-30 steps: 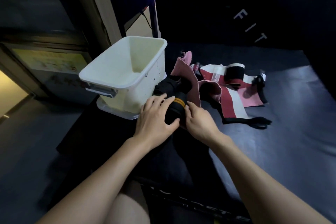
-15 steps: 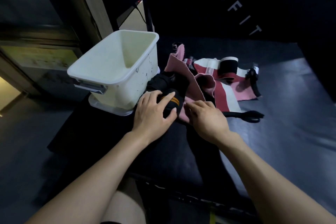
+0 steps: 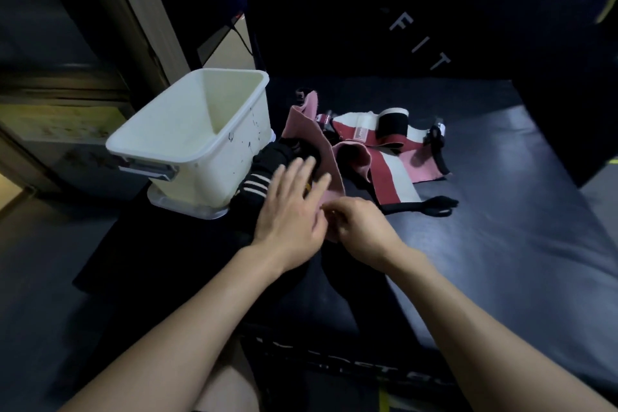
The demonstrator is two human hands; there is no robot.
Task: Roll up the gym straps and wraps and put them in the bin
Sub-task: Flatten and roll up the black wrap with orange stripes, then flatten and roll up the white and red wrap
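One smooth white plastic bin (image 3: 197,140) at ten o'clock, left hand (image 3: 290,211) flat, fingers straight over black wraps (image 3: 267,160), right hand (image 3: 359,227) pinching soft pink strap (image 3: 309,130), padded dark mat (image 3: 501,227)

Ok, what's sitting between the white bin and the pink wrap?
In the head view, a bundle of black wraps, one with pale stripes, lies between the white bin and the pink wrap. The left hand hovers over it.
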